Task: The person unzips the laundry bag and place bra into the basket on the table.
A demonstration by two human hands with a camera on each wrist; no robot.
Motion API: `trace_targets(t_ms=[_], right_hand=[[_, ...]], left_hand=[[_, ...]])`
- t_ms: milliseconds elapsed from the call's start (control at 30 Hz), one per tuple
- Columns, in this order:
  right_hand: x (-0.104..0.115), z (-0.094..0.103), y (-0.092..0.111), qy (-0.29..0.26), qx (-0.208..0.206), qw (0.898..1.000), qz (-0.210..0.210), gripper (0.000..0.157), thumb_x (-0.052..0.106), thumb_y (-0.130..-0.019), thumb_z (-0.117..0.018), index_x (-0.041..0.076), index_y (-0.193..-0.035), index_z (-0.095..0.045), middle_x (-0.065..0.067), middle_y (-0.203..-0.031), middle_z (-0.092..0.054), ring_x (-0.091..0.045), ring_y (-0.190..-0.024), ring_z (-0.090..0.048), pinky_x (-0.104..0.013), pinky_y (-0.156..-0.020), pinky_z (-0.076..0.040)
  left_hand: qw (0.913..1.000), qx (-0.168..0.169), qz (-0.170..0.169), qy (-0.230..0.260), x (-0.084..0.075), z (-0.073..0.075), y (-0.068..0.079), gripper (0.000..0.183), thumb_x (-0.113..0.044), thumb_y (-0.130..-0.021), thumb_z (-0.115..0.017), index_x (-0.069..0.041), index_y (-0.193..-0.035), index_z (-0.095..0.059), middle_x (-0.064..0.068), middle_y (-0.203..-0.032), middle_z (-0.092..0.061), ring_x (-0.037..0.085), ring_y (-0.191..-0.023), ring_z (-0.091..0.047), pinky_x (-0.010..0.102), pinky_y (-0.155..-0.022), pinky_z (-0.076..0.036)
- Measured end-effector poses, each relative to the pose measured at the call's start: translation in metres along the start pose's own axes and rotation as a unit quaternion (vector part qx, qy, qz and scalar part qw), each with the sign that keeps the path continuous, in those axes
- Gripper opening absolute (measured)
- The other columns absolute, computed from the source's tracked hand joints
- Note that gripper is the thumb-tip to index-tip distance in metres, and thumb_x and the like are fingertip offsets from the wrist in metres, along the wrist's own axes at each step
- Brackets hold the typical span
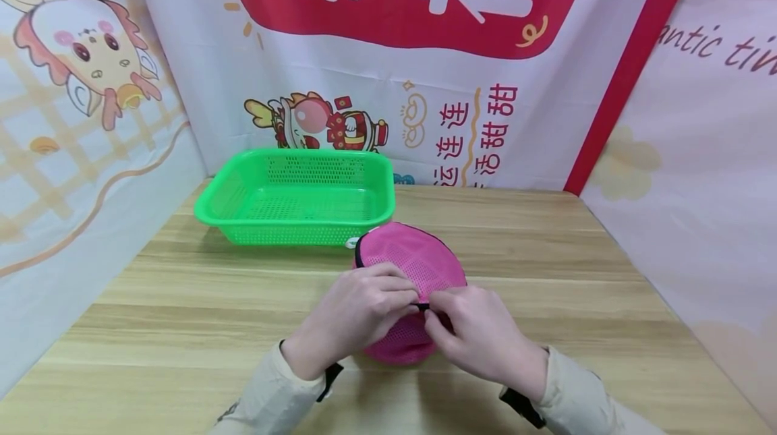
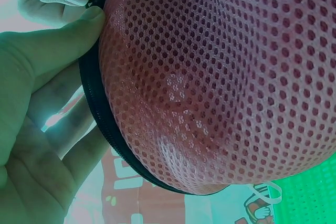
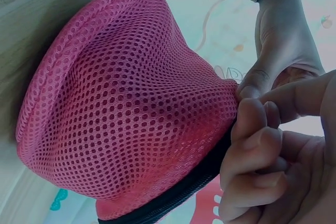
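A pink mesh laundry bag (image 1: 413, 253) with a rounded shape stands on the table in front of me. A black zipper (image 2: 94, 95) runs around its edge. My left hand (image 1: 358, 307) pinches the zipper edge between thumb and fingers on the near side. Right beside it, my right hand (image 1: 482, 334) pinches the same edge, its fingers curled at the zipper. The fingertips hide the zipper pull. In the right wrist view the mesh side (image 3: 131, 108) bulges and creases, and the left hand (image 3: 286, 40) meets the right one at the rim.
A green plastic basket (image 1: 297, 234) with perforated walls stands at the back left, just behind the bag. A white loop (image 1: 352, 243) sticks out from the bag toward it. Printed cloths (image 1: 388, 64) hang along the back and both sides of the wooden table (image 1: 182, 327).
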State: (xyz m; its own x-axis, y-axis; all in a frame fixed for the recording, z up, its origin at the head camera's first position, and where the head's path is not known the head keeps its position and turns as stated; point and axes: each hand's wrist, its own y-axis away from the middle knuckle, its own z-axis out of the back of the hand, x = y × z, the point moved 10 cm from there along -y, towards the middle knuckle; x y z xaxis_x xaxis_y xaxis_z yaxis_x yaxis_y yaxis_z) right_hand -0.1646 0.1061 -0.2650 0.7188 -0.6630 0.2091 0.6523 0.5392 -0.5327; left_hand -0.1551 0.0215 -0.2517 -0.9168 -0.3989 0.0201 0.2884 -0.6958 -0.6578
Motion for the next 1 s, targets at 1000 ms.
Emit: trace_targets(t_ms=[1000], right_hand=[[-0.011,0.003,0.004,-0.024,0.002,1.0,-0.014,0.034,0.008,-0.082,-0.064,0.025,-0.061,-0.043,0.018,-0.058,-0.035,0.002,-0.051,-0.034,-0.018,-0.041,-0.03]], left_hand=[[0.9999,0.002,0.015,0.003,0.006,0.005,0.0,0.011,-0.014,-0.08,-0.083,-0.012,-0.09,-0.078,-0.003,-0.088,-0.073,0.011,-0.089,-0.065,0.021,-0.078,-0.054]])
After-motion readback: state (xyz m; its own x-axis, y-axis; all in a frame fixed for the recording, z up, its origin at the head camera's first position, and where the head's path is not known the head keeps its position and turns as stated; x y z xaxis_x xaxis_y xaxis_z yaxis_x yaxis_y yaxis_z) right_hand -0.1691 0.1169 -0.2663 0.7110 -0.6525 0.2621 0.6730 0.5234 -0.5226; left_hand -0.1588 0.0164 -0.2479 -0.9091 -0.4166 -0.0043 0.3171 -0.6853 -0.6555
